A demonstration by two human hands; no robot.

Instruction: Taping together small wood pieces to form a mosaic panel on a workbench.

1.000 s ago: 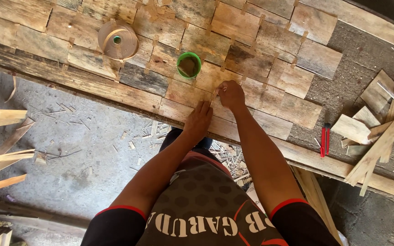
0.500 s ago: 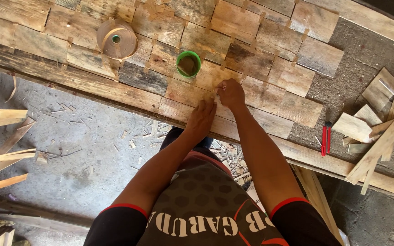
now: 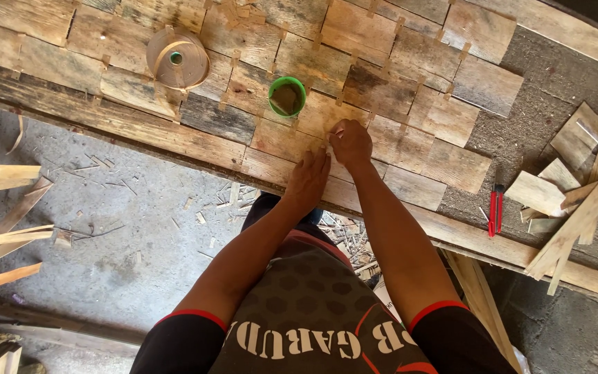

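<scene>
Both of my hands rest on a patchwork of weathered wood tiles (image 3: 396, 83) laid on a long board. My left hand (image 3: 307, 181) lies flat, fingers together, pressing a tile near the board's front edge. My right hand (image 3: 349, 142) is bunched with its fingertips pinched at a seam between tiles, just past the left hand; whether it holds something small I cannot tell. A green cup (image 3: 287, 95) stands on the tiles right behind my hands. A roll of tan tape or veneer strip (image 3: 176, 58) lies farther left.
A red-handled tool (image 3: 495, 208) lies on the grey mat (image 3: 534, 69) to the right. Loose wood offcuts (image 3: 576, 187) are piled at the far right. Wood strips (image 3: 1, 228) and chips lie on the concrete floor at left.
My right hand has drawn back slightly toward me and curled its fingers at the seam. My left hand has stayed flat on the tile.
</scene>
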